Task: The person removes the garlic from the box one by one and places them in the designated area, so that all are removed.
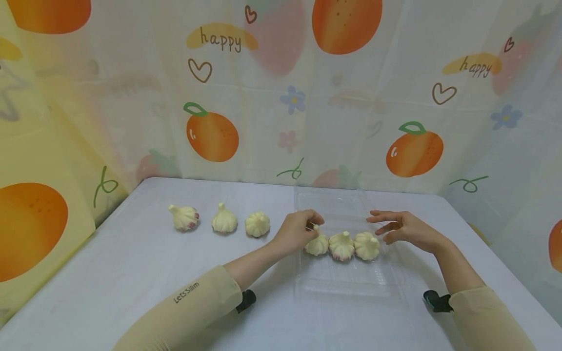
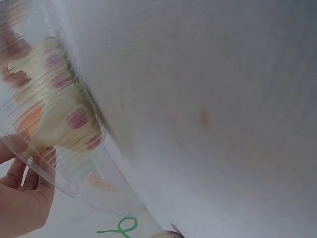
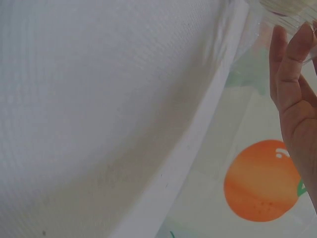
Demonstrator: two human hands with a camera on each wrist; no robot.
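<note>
Three garlic bulbs sit in a row inside a clear plastic box (image 1: 342, 287). My left hand (image 1: 298, 229) pinches the leftmost garlic bulb (image 1: 317, 245) by its stem. Through the clear wall in the left wrist view, that garlic bulb (image 2: 64, 106) shows purple patches, with the left hand's (image 2: 27, 198) fingers at its narrow end. Beside it are the middle garlic bulb (image 1: 341, 246) and the right one (image 1: 367, 245). My right hand (image 1: 406, 229) hovers at the box's right side, fingers loosely extended, holding nothing, close to the right bulb.
Left of the box, three more garlic bulbs lie in a row on the white table: one tipped over (image 1: 184, 217), one upright (image 1: 224, 219) and one nearest the box (image 1: 257, 224). A fruit-printed curtain (image 1: 263, 112) hangs along the table's back edge.
</note>
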